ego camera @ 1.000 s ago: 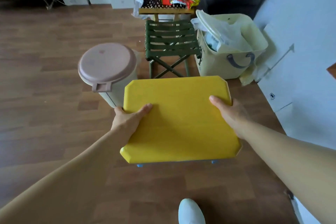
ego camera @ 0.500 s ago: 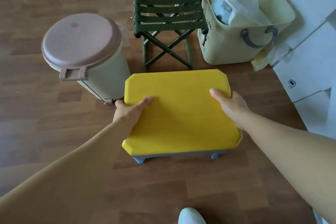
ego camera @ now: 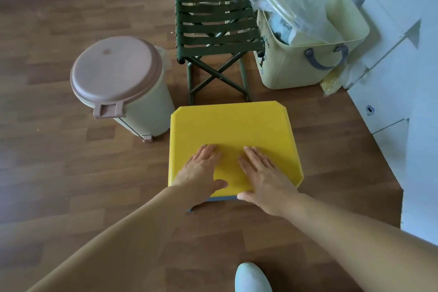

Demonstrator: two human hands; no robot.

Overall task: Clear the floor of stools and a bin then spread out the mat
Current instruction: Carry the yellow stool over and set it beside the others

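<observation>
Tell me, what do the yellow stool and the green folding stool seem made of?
Yellow stool: probably smooth plastic or painted board, its top evenly coloured with no grain. Green folding stool: seat of spaced fabric-looking straps, on thin crossed legs, likely painted metal.

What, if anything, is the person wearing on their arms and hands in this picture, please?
Nothing that shows. The left hand and right hand are bare, with no gloves, rings or wristbands visible. The left forearm and right forearm are bare too, with no sleeve, watch or bracelet as far up as the picture reaches. No markings can be made out on them.
</observation>
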